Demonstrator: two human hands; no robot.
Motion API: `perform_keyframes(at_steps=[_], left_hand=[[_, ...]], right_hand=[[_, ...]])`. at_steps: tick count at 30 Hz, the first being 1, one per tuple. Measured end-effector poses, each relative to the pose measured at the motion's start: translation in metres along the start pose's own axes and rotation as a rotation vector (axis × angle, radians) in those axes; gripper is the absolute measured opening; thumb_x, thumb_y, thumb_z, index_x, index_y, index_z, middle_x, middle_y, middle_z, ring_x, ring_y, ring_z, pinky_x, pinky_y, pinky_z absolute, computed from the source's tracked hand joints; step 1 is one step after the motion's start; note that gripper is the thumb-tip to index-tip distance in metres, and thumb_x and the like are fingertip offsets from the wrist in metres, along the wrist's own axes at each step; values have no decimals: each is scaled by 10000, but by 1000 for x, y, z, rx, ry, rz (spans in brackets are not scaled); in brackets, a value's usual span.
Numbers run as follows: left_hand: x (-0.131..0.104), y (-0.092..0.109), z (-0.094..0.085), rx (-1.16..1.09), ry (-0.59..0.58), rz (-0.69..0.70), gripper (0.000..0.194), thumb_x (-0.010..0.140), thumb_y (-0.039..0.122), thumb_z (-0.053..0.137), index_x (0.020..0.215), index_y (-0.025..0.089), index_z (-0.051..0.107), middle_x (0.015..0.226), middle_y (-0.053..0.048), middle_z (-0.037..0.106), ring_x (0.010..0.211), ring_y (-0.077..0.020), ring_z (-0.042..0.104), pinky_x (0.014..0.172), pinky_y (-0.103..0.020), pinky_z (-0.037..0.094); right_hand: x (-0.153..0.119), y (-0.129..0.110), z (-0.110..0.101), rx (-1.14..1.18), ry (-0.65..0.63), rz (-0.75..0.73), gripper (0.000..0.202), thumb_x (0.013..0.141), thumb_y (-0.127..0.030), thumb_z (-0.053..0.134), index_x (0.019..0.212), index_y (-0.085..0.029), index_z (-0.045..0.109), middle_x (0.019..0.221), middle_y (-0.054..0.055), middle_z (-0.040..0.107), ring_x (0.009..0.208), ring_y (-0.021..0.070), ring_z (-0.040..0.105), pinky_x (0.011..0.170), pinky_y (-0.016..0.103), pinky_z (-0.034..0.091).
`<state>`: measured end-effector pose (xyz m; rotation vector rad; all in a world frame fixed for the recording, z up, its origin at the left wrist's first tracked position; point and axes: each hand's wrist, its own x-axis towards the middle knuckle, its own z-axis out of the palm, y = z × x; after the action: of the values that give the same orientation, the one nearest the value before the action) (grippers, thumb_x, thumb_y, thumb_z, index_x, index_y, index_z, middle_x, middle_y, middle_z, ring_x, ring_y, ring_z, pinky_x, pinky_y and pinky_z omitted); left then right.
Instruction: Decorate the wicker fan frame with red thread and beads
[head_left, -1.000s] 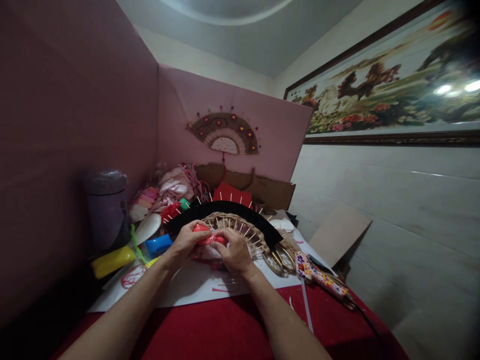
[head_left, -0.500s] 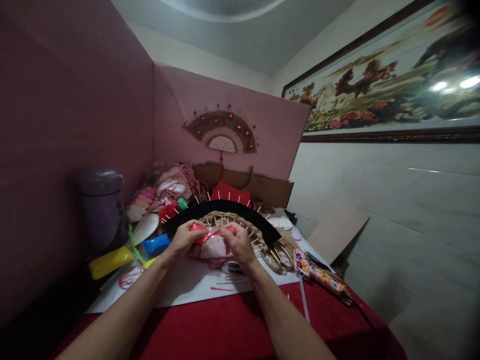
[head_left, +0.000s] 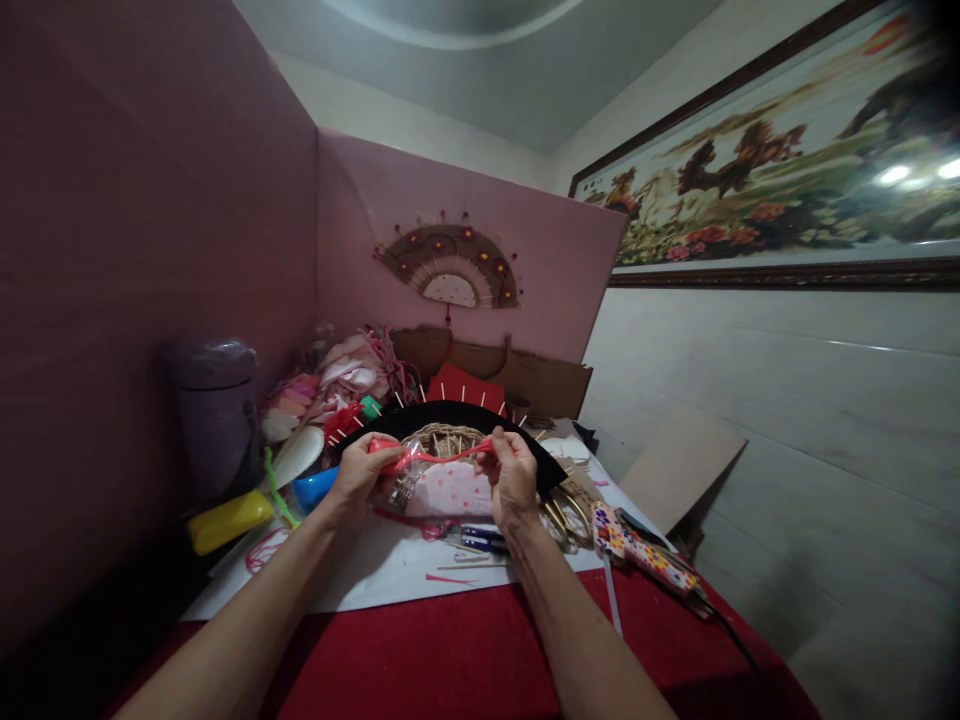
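Observation:
Between my hands stretches a thin strand of red modelling clay (head_left: 450,457). My left hand (head_left: 355,480) is closed on the thicker lump of it, with clear plastic wrapping beside the fingers. My right hand (head_left: 515,480) pinches the strand's other end. Just behind and below lies a fan-shaped piece with a black band (head_left: 439,413), thin pale sticks and a white half-round with pink dots (head_left: 450,490). A woven wicker basket (head_left: 429,436) shows under the strand, partly covered.
To the right lie gold-handled scissors (head_left: 574,522) and a flowered glue gun (head_left: 649,558) with its cord. Pens (head_left: 484,540) lie near my right wrist. Yellow (head_left: 230,522) and blue (head_left: 313,487) packets and a purple canister (head_left: 217,425) stand left. A decorated fan (head_left: 450,265) hangs on the pink board.
My hands have moved apart, the right one further right, drawing the red clay out into a long strand. More of the dotted half-round shows. The view has shifted slightly.

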<state>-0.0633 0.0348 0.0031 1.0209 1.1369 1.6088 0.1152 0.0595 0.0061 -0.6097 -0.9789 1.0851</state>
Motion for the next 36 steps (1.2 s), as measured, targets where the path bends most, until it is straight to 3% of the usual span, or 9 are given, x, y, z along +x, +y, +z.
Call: perform_keyframes(at_steps=[5,8,11,14,17,20,26,32,36], left_hand=[[-3,0,5,32,-64,7,335,564,339,747,756,199,511,381,99,459,253,-58,323,255,-150,209],[-5,0,7,44,-100,23,332,567,341,753,748,196,516,394,98,456,262,-49,312,258,-146,198],[-4,-1,8,53,-125,31,322,577,346,748,744,193,519,391,101,440,263,-45,304,263,-145,196],[-3,-2,6,69,-112,30,326,562,330,754,741,187,522,401,94,461,263,-48,320,261,-143,197],[-2,-1,3,80,-71,31,322,555,314,750,735,184,517,391,92,466,251,-50,324,257,-143,198],[-2,0,1,71,-54,23,322,565,330,740,744,187,514,380,95,459,247,-57,329,259,-148,213],[-3,2,4,35,-64,4,354,547,344,763,749,189,518,375,99,453,243,-54,318,258,-147,198],[-5,5,5,-7,-30,20,371,527,351,772,739,180,521,379,103,441,258,-50,326,268,-146,211],[-6,6,6,-14,-22,12,368,528,342,772,745,182,521,378,99,447,261,-54,331,264,-146,211]], right_hand=[[-10,7,7,-133,-203,106,393,657,-410,736,937,-176,591,471,-97,519,333,69,413,325,175,309],[-16,9,10,-201,-310,166,301,581,-339,799,747,-126,666,455,-66,535,353,54,412,351,169,299],[-19,9,12,-212,-365,188,272,498,-271,843,545,-122,621,454,-38,556,389,59,443,375,169,295],[-16,6,10,-139,-307,157,278,586,-331,793,569,-153,580,456,-59,534,381,56,423,376,171,292],[-6,-3,3,-3,-146,80,272,705,-406,677,665,-190,516,534,-72,553,420,57,451,426,169,359],[0,-11,-3,94,-61,48,269,718,-418,645,733,-207,479,618,-53,609,489,80,529,459,181,406],[-11,-6,5,134,-217,191,336,707,-372,708,939,-180,561,666,2,659,504,110,573,442,203,439],[-15,4,9,122,-305,283,373,685,-490,726,716,-140,602,507,-68,472,403,57,435,386,186,416],[-13,6,9,87,-319,279,427,607,-508,780,654,-156,543,523,-63,505,419,61,477,393,182,439]])
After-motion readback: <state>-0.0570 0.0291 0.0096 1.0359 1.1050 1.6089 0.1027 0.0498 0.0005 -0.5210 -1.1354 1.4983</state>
